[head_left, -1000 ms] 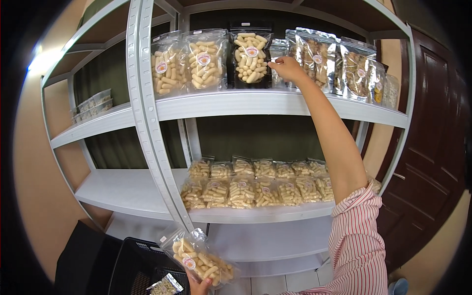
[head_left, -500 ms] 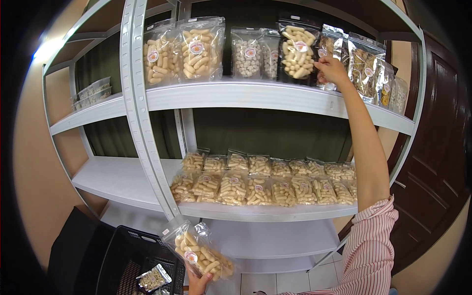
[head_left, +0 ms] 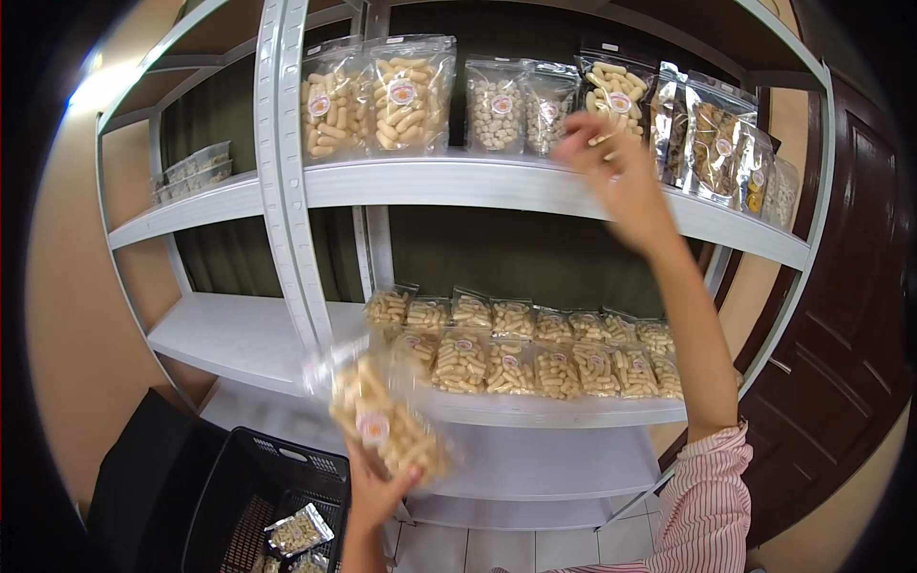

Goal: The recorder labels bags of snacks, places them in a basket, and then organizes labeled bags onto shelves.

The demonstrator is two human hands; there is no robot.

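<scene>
My left hand [head_left: 382, 487] grips a clear pouch of pale finger-shaped snacks [head_left: 382, 415] near its base, in front of the shelf rack; the pouch is tilted and blurred. Whether a second pouch lies behind it, I cannot tell. My right hand [head_left: 626, 186] is raised at the upper shelf, blurred, fingers apart and nothing visible in them. It partly covers a black-backed pouch of similar snacks [head_left: 619, 91]. Left of that pouch stand two pouches of small whitish pieces [head_left: 495, 107]. Silver pouches of brown snacks [head_left: 712, 143] stand to its right.
Two large clear snack pouches [head_left: 415, 95] stand by the metal upright [head_left: 282, 143]. Several small snack bags [head_left: 511, 368] lie in rows on the middle shelf. A black crate [head_left: 291, 449] at lower left holds a few packets. Plastic tubs [head_left: 196, 172] sit far left.
My right hand has moved leftward, off the right edge of the black-backed pouch. That pouch now stands closer to the silver ones. My left hand has lifted its pouch slightly. The view has shifted.
</scene>
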